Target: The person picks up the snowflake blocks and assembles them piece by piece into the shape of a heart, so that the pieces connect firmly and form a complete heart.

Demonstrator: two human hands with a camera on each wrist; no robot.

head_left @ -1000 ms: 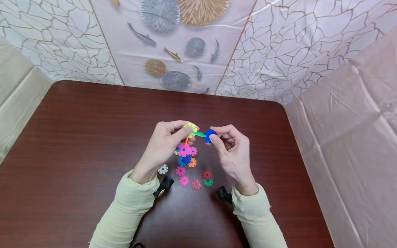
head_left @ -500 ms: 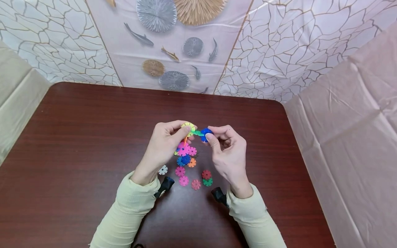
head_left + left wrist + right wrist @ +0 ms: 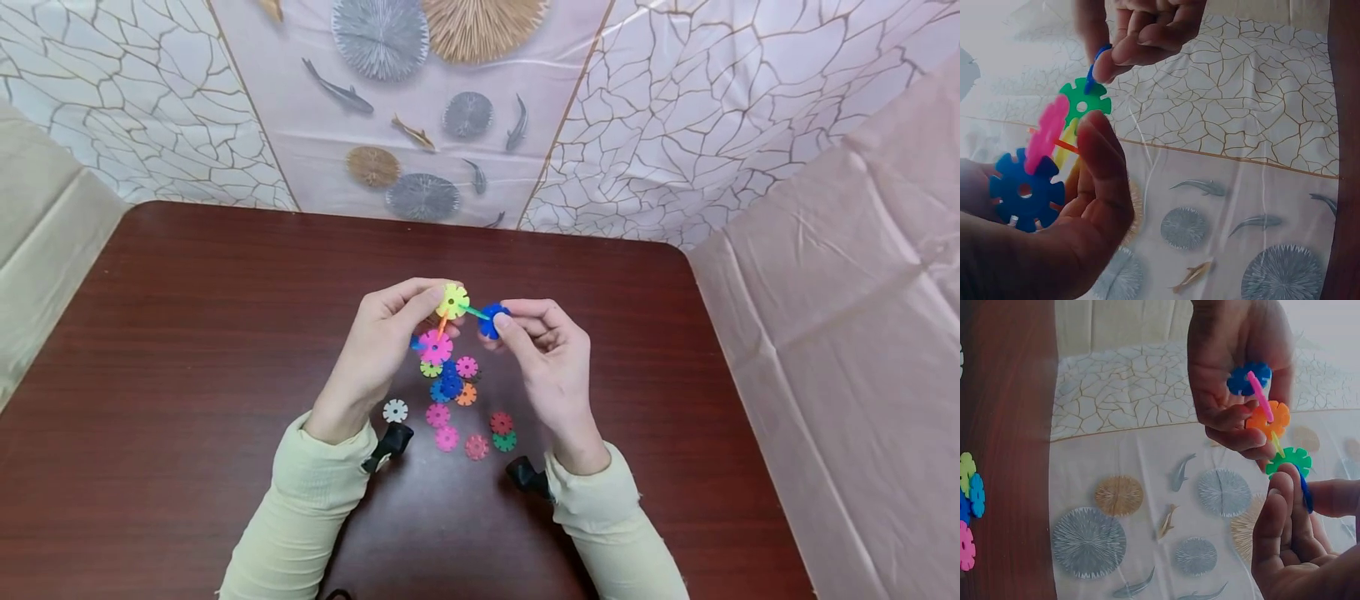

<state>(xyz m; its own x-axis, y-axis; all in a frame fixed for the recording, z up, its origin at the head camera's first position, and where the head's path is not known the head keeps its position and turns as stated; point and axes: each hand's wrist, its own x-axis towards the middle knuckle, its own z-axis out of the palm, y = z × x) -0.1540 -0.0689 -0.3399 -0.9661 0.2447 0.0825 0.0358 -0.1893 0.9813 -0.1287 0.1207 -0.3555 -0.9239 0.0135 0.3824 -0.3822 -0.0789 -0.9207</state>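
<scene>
A chain of notched plastic discs is held up between both hands above the table. My left hand (image 3: 367,342) pinches the yellow disc (image 3: 452,295) at its left edge. Below that, an orange disc (image 3: 1279,417) links to a pink disc (image 3: 435,347), and a blue disc (image 3: 1013,200) ends the chain near the left palm. On the other side, a green disc (image 3: 1079,94) joins the yellow one to a dark blue disc (image 3: 487,322). Thumb and fingers of my right hand (image 3: 558,358) pinch that dark blue disc, which meets the green one at its edge.
Loose discs lie on the brown table (image 3: 187,375) beneath the hands: a white one (image 3: 395,411), an orange one (image 3: 467,394), a red one (image 3: 501,422) over a green one (image 3: 506,442), and several pink and blue ones. A patterned cloth (image 3: 465,183) hangs behind the table.
The left hand has shifted left and tilted, so the yellow disc faces up more and the pink disc has swung left. My right hand has moved slightly left with the dark blue disc.
</scene>
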